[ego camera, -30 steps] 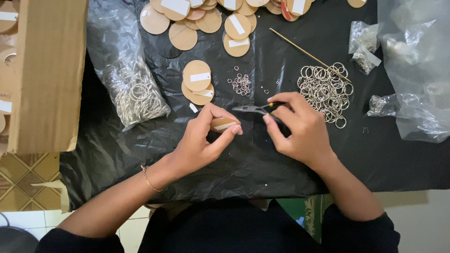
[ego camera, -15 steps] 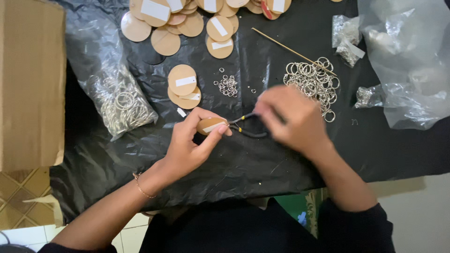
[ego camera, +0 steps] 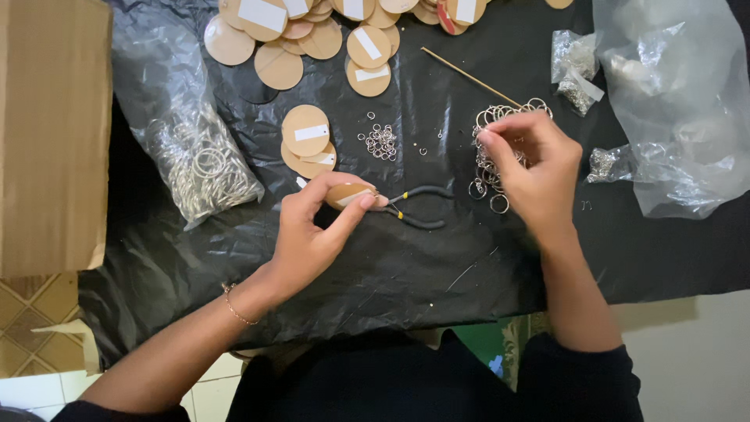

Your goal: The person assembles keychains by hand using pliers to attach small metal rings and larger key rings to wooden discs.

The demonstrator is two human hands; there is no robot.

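The left hand point(ego camera: 312, 234) pinches a round tan disc point(ego camera: 348, 194) between thumb and fingers, holding it just above the black plastic sheet point(ego camera: 391, 273), with the small black-handled pliers point(ego camera: 418, 207) lying loose on the sheet right beside it. The right hand point(ego camera: 535, 168) rests with curled fingers on the pile of metal key rings point(ego camera: 488, 168); whether it has pinched one cannot be told. A stack of more discs point(ego camera: 306, 141) and a little heap of small jump rings point(ego camera: 380, 141) lie just beyond the pliers.
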